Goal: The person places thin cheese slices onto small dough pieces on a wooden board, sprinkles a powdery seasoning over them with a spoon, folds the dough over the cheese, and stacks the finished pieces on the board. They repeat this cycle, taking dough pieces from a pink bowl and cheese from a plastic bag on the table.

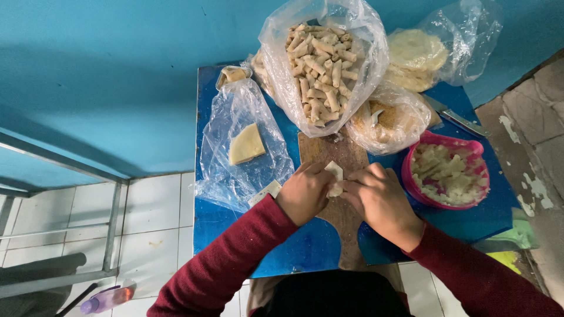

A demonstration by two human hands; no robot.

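Note:
My left hand [304, 191] and my right hand [379, 196] meet over a wooden cutting board [329, 151] on a small blue table [208, 217]. Between the fingers of both hands is a small pale dough wrapper [335, 174], partly folded. Both forearms wear dark red sleeves. A pink bowl [408, 170] with chopped pale filling stands just right of my right hand. A clear plastic bag [235, 117] holding a wedge of folded wrappers [246, 144] lies left of the board.
A big clear bag of finished small rolls [320, 61] sits at the back centre. Two more bags hold round flat sheets [416, 51] and crumbs [388, 120]. A knife [458, 119] lies at the back right. A teal wall rises behind; tiled floor lies at the left.

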